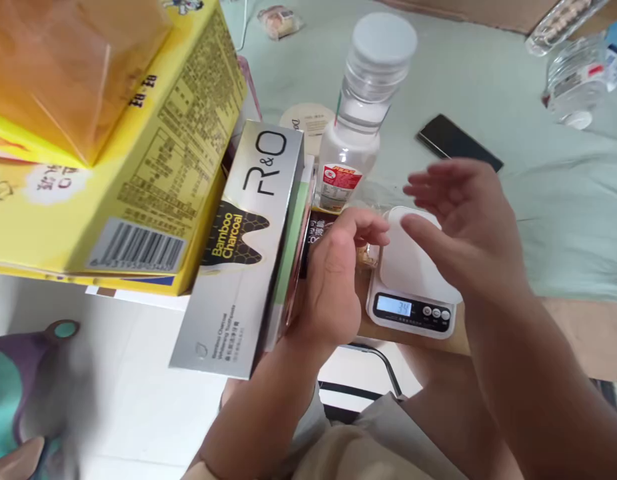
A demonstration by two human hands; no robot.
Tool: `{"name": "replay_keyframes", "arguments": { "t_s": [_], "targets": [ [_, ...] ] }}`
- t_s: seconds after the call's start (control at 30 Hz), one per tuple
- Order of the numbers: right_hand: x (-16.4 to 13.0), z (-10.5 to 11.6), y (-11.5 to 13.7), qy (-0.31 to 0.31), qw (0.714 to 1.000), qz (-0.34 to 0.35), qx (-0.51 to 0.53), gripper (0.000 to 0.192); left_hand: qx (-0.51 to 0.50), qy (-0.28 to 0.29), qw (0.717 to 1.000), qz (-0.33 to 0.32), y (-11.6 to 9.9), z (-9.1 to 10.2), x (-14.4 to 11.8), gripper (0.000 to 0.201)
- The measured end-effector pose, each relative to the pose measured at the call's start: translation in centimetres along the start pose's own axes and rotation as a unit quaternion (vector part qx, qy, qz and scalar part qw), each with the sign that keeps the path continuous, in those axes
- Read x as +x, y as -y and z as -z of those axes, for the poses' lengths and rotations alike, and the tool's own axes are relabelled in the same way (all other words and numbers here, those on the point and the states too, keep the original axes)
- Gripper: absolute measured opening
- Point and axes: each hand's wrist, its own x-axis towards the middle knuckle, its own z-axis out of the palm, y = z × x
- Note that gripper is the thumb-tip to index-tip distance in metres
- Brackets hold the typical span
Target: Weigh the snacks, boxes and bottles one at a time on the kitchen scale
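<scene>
A white digital kitchen scale [418,260] lies at the table's front edge. Its lit display carries digits I cannot read surely. Over the right side of the scale, my right hand [468,227] hovers with fingers apart, holding nothing. My left hand [338,280] is left of the scale, fingers loosely bent and nothing seen in it. A small wrapped snack [368,256] shows just past its fingers, partly hidden. Beside that hand stands a silver toothpaste box [238,267], with a dark snack packet [318,233] partly covered behind the hand.
Yellow cartons [183,133] bearing an orange clear package [83,60] fill the left. A clear bottle with a white cap [383,47] stands behind the scale. A dark phone [458,141], a lying plastic bottle [576,80] and another wrapped snack [279,22] rest on the green cloth [553,247].
</scene>
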Motion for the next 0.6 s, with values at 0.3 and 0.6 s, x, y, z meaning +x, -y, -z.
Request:
{"name": "replay_keyframes", "arguments": {
  "t_s": [0.3,0.6],
  "targets": [
    [5.5,-5.0,-0.6,0.078,0.997,0.003,-0.015,0.073,0.052,0.020,0.997,-0.049,-0.6,0.6,-0.2,0.053],
    [8.1,-3.5,-0.7,0.074,0.994,0.074,-0.015,0.052,0.019,0.017,0.996,-0.087,0.2,-0.6,-0.2,0.049]
  ]
}}
